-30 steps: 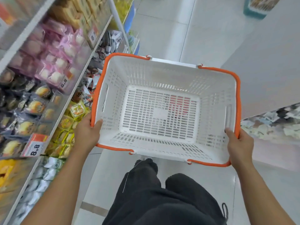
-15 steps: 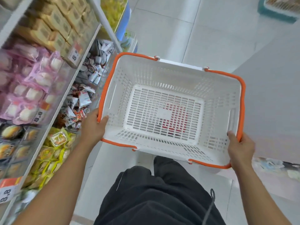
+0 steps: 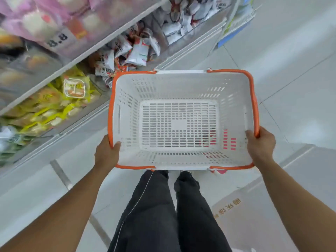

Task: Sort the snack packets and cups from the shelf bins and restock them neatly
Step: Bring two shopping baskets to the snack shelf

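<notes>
A person holds a white slotted basket with orange rim handles out in front at waist height, over a pale tiled floor. The left hand grips the near-left corner of the rim, thumb hooked inside and fingers curled underneath. The right hand grips the right rim the same way, thumb over the edge. Nothing lies in the basket.

The basket's far-left corner sits just beside the edge of the lower shelf, while open floor spreads to its right and beyond. On that shelf lie yellow snack packets and, further along, white and red packets in a loose heap. Pink packets fill the shelf above, blurred and cut off by the top edge. A price tag there is partly readable.

Dark trousers show below the basket; the feet are hidden under it. Something red beneath shows only through the slots. A pale box with orange print lies low right, its lettering too blurred to read.
</notes>
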The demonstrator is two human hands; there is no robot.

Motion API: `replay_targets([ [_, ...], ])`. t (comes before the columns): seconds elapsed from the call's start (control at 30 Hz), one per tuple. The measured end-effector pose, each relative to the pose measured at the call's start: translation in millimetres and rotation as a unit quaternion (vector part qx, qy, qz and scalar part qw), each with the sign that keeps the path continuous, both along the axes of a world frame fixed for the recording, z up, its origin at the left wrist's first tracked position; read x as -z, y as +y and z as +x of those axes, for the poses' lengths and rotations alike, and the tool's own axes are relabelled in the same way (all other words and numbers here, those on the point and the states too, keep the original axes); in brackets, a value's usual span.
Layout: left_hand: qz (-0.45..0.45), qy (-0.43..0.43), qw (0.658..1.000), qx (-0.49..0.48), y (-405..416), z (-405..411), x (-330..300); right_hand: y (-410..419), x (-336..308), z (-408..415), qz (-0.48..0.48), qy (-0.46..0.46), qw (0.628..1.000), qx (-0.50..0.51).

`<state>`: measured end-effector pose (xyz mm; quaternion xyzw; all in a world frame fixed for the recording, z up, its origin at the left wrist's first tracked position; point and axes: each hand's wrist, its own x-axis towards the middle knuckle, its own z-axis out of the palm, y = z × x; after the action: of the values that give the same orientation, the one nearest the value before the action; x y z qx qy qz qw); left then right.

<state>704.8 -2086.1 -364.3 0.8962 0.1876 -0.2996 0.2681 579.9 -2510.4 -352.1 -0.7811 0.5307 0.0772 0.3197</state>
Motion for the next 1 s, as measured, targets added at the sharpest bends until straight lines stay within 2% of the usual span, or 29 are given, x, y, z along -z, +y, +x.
replay_targets([
  [0.13,0.029,0.040,0.992,-0.112,16.7,-34.6,93.8,5.1,102.6,48.4,0.003,0.012,0.995,-0.098],
  [0.27,0.043,0.037,0.977,-0.208,34.5,-65.2,183.1,21.5,209.2,84.8,0.005,0.028,0.983,-0.182],
  [0.43,0.055,0.014,0.958,-0.283,64.7,-83.4,282.2,63.2,322.9,110.1,0.009,0.009,0.967,-0.254],
  [0.57,0.061,-0.012,0.945,-0.322,81.5,-108.3,334.8,88.6,383.8,120.7,-0.008,-0.031,0.952,-0.305],
  [0.8,0.107,-0.097,0.916,-0.374,79.3,-125.2,360.1,106.0,398.0,131.2,-0.037,-0.103,0.933,-0.342],
  [1.0,0.137,-0.141,0.903,-0.383,76.1,-122.7,314.0,104.0,347.8,131.3,-0.050,-0.134,0.934,-0.328],
])
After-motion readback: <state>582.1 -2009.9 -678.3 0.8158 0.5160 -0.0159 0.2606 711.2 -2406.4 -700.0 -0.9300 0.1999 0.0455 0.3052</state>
